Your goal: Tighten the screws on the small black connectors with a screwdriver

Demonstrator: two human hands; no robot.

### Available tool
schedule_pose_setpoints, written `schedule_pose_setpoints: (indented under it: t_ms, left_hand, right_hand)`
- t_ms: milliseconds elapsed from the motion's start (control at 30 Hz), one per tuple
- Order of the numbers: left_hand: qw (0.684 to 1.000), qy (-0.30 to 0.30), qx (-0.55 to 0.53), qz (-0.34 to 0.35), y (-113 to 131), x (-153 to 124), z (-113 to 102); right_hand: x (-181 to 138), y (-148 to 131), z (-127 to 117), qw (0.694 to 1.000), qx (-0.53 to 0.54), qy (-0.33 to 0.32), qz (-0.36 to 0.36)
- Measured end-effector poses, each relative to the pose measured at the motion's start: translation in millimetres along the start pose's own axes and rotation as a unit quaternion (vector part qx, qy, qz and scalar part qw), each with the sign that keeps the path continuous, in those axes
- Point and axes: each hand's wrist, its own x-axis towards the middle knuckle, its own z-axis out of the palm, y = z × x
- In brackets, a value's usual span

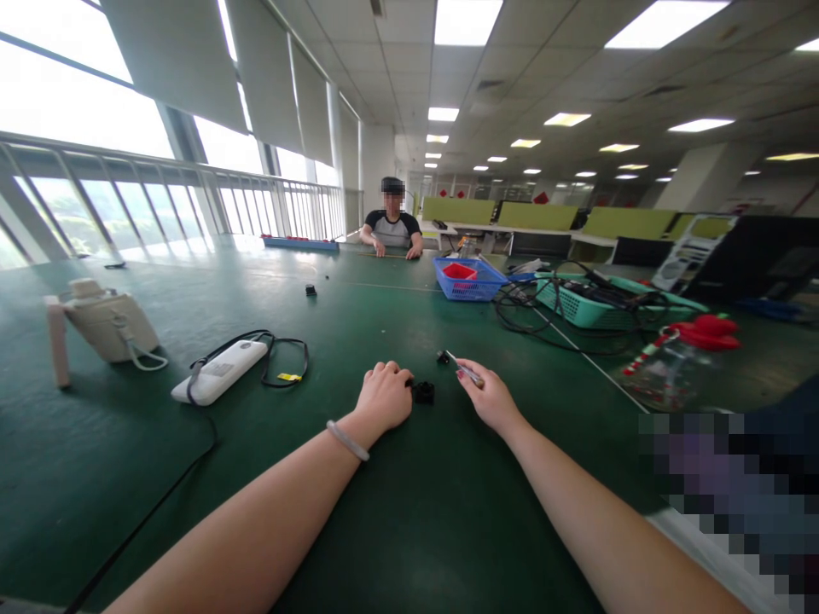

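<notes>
My left hand [386, 394], with a pale bangle on its wrist, rests on the green table [377, 546], fingers bent. Its thumb side is closed on the edge of a small black part [423, 392], whose exact kind I cannot make out. In my right hand [490, 396] is a slim silver-tipped tool [470, 373], gripped between thumb and fingers; whether tweezers or a screwdriver does not show. The tool's tip points at a second small black piece [443, 356] and is at or very close to it.
Left lie a white power strip [221, 373] with black cable and a beige bottle-like container [112, 320]. Right stand a blue basket [470, 286], a green basket [576, 309] with cables, and a red-lidded bottle [678, 367]. Another person [392, 228] sits across the table.
</notes>
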Motion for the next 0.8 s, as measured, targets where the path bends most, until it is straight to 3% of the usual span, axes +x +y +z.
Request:
schedule_pose_setpoints:
  t_ms: [133,233,400,633,800]
  left_hand:
    - [0.999,0.006,-0.042,-0.003,2.7,1.9,-2.7]
    - [0.995,0.015,-0.087,0.048,5.0,1.1,-2.8]
    - [0.989,-0.022,-0.086,0.120,8.6,-1.3,0.6]
    - [0.997,-0.007,-0.066,0.028,4.7,0.3,-1.3]
    - [0.992,-0.030,-0.096,0.073,8.3,-4.0,-3.5]
  right_hand:
    - [1.5,1.7,1.6,0.999,0.022,-0.028,0.003]
    - [0.0,1.8,2.1,0.998,0.049,-0.038,-0.001]
    - [-4.8,-3.4,1.2,0.996,0.068,-0.049,-0.014]
    - [-18.7,-24.6,-17.4,0.989,0.144,0.020,-0.033]
    - [-20.2,-22.0,-20.8,0.977,0.199,0.077,-0.024]
